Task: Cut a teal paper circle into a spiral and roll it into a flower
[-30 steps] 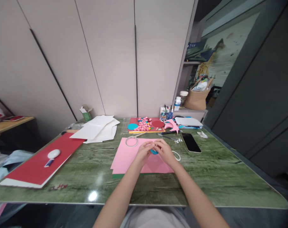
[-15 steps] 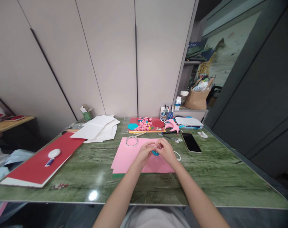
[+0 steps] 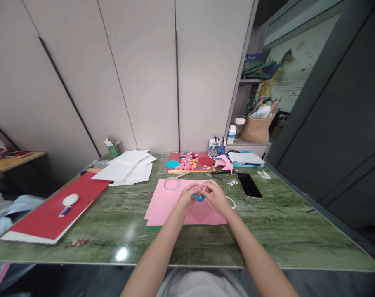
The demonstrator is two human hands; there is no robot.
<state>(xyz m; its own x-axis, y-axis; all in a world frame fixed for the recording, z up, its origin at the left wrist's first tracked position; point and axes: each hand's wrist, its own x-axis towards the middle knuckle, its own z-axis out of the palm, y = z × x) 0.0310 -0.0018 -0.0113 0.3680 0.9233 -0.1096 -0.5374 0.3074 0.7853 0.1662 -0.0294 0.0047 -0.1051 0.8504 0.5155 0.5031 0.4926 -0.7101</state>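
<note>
Person is wearing a pale grey-white garment (image 3: 202,284), its rounded front showing blurred at the bottom edge; greyer fabric (image 3: 166,284) is edging its sides. Left forearm (image 3: 159,251) and right forearm (image 3: 255,247) are showing bare, tapering toward slim wrists. Left hand (image 3: 187,198) and right hand (image 3: 215,197) going bare too.

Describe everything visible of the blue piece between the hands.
The blue piece is small and bright blue, with a curved lower edge; fingers hide its upper part, so its full outline is unclear. It could be paper, but the material can't be confirmed. It is held at the fingertips of the left hand and right hand, and appears in front of the pink sheets. Whether it touches them can't be told.
</note>
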